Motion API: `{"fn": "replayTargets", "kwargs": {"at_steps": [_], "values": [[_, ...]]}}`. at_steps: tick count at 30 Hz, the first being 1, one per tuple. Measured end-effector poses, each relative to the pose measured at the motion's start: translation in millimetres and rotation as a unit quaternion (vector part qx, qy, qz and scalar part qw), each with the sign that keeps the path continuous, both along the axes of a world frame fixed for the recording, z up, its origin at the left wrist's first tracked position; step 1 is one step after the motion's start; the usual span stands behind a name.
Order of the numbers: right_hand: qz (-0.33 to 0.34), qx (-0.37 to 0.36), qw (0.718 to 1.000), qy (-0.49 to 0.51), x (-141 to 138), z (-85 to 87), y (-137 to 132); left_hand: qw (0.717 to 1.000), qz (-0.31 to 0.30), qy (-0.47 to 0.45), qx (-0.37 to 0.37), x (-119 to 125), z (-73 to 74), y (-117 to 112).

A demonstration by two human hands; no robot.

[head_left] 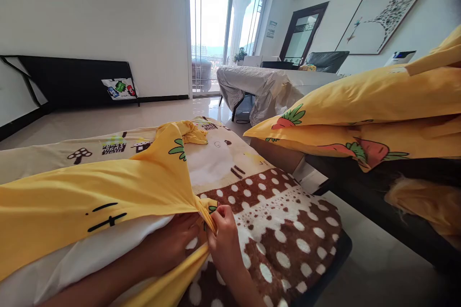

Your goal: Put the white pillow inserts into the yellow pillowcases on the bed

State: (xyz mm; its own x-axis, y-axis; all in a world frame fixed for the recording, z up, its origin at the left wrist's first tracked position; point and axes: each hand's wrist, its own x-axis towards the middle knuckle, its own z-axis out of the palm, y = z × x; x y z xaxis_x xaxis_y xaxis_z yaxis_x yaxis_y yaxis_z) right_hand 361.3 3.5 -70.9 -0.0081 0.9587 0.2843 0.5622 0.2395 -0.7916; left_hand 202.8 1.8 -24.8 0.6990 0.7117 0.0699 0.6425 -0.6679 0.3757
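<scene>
A yellow duvet cover (108,180) with black line marks and a carrot-top print lies spread before me, and white quilt filling (122,235) shows at its opening. My right hand (224,228) pinches a twisted, gathered corner of the cover between thumb and fingers. Close beside it, my left hand (182,232) reaches in at the opening, over the white filling. Its fingers are bent against the same gathered cloth, with the tips partly hidden by the fabric. Between my forearms a loose yellow edge of the cover hangs down.
Underneath is a brown-and-cream plush blanket (266,216) on a bed. More yellow carrot-print bedding (360,105) lies over a dark piece of furniture at right. A plastic-draped table (252,79) stands behind, near glass sliding doors (212,24). A black panel (75,81) leans on the left wall.
</scene>
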Motion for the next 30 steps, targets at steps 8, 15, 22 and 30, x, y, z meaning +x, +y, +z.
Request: {"fn": "replayTargets", "kwargs": {"at_steps": [8, 15, 22, 30], "values": [[0.027, -0.204, 0.811, 0.548, -12, -16.4, 5, 0.997, 0.016, -0.051, -0.055, -2, -0.5, 3], [0.058, -0.251, 0.665, 0.701, -13, -13.5, 12, 0.997, -0.020, -0.066, -0.024, -10, -3.0, 3], [0.055, -0.242, 0.741, 0.624, -9, -18.0, 8, 0.996, 0.005, -0.035, -0.087, -9, 10.2, 0], [0.101, -0.226, 0.780, 0.575, -5, -16.5, 8, 0.983, -0.004, -0.119, -0.139, -4, 15.0, 0]]}}
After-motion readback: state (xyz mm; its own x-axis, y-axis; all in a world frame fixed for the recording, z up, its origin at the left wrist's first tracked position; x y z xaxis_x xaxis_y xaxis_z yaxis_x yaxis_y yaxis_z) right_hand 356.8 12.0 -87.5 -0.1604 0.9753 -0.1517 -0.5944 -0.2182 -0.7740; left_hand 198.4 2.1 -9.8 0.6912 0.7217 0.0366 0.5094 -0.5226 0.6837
